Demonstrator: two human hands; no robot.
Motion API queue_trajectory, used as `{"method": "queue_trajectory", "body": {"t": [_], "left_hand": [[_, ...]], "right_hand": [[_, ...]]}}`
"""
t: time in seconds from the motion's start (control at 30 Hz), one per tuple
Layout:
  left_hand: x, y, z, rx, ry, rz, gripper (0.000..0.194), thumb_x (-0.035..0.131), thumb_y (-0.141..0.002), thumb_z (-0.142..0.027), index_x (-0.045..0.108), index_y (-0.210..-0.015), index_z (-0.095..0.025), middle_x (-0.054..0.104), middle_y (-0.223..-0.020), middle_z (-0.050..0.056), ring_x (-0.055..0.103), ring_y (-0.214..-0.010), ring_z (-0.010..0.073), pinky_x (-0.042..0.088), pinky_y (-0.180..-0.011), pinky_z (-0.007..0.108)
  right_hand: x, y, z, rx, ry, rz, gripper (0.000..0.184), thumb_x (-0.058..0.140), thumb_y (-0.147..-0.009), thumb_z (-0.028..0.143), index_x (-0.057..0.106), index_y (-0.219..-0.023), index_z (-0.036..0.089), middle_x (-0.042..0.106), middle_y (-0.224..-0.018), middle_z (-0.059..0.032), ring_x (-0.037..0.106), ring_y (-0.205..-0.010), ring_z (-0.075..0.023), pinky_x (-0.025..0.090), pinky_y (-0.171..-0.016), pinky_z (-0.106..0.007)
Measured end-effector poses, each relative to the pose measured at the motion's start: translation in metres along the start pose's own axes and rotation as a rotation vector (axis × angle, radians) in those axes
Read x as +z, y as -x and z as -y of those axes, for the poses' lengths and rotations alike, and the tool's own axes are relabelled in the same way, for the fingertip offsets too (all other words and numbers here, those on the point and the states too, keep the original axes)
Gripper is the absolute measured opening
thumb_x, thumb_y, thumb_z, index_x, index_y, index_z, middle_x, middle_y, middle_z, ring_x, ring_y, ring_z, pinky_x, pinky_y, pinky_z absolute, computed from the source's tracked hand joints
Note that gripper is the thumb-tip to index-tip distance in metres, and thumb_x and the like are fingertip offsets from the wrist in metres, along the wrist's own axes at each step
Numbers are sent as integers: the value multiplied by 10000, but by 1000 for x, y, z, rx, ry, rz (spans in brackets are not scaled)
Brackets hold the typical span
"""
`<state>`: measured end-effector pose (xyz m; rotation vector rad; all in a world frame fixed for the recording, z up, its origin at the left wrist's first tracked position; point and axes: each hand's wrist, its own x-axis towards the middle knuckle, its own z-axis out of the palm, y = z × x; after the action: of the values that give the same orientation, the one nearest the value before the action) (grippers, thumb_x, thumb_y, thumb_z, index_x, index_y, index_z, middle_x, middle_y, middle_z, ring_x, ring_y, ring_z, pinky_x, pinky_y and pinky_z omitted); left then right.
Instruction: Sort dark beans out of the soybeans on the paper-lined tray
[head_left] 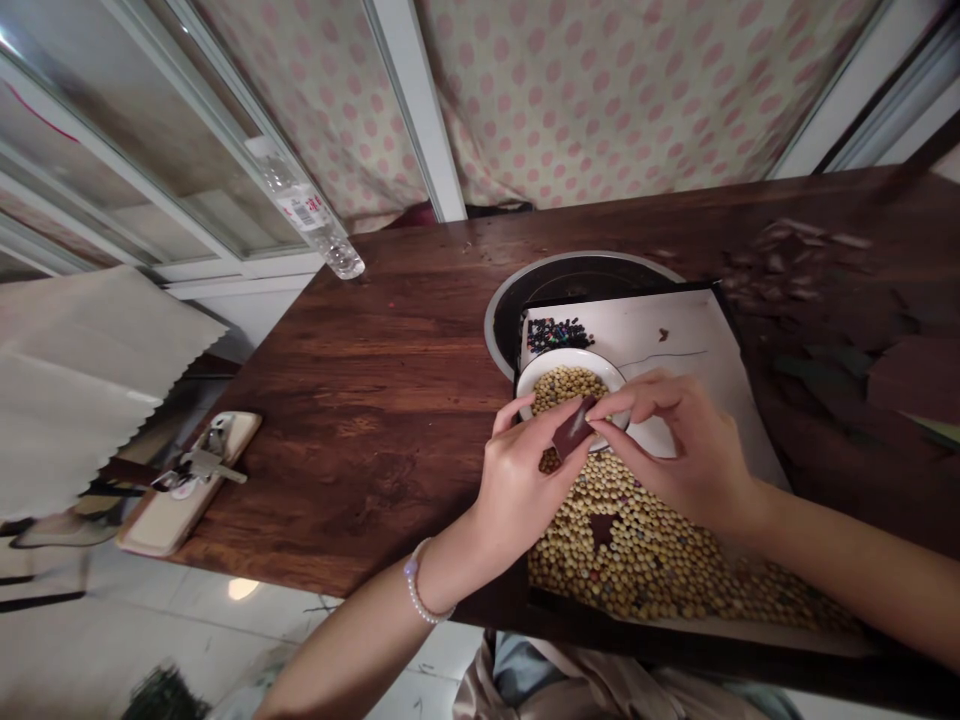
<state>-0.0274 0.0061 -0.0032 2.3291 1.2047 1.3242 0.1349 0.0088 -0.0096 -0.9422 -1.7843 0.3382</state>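
Observation:
A small dark brown piece [571,434], flat and roughly rectangular, is pinched between the thumb and fingers of my left hand [510,485]. At its upper corner, my right hand [686,450] has thumb and forefinger pressed together; anything tiny between those fingertips is too small to name. Just behind the piece sits a white bowl [616,374] holding yellowish beads [568,382]. More yellowish beads [637,560] cover the near part of a white-lined, black-edged tray [754,425], with another dark brown piece [602,530] lying among them. Dark shiny beads [559,334] are heaped beyond the bowl.
A round dark tray [495,325] lies partly under the bead tray. Brown pieces [795,260] are piled at the back right. A clear plastic bottle [311,215] stands by the table's far left corner. A metal device on a pale base [154,515] is at the left edge.

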Motion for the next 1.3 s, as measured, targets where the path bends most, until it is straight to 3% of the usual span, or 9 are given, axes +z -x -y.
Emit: {"method": "queue_trajectory", "body": {"t": [0.27,1.0,1.3], "left_hand": [[0,0,0,29,-13,2,307,670,-732,-144,598,-1030,-166,721,-908,22,672,-728,128,473,-930,355],[-1,0,-1,36,-16,7,300,640,-755,-136,586,-1047,-183,715,-923,12,667,-752,127,476,-927,362],[0,1,1,69,-18,23,310,630,-758,-115,574,-1059,-164,716,-914,23,669,-750,120,461,-937,355]], "right_hand": [[3,4,-1,147,-151,-6,263,649,-736,129,445,-858,240,613,-799,-1,595,-738,-168,497,-637,-336],[3,7,-2,163,-102,6,258,652,-739,137,466,-872,257,632,-800,5,600,-715,-170,500,-635,-353],[3,5,1,208,-182,-17,268,680,-718,150,467,-846,250,610,-774,7,594,-695,-158,506,-626,-336]]}}
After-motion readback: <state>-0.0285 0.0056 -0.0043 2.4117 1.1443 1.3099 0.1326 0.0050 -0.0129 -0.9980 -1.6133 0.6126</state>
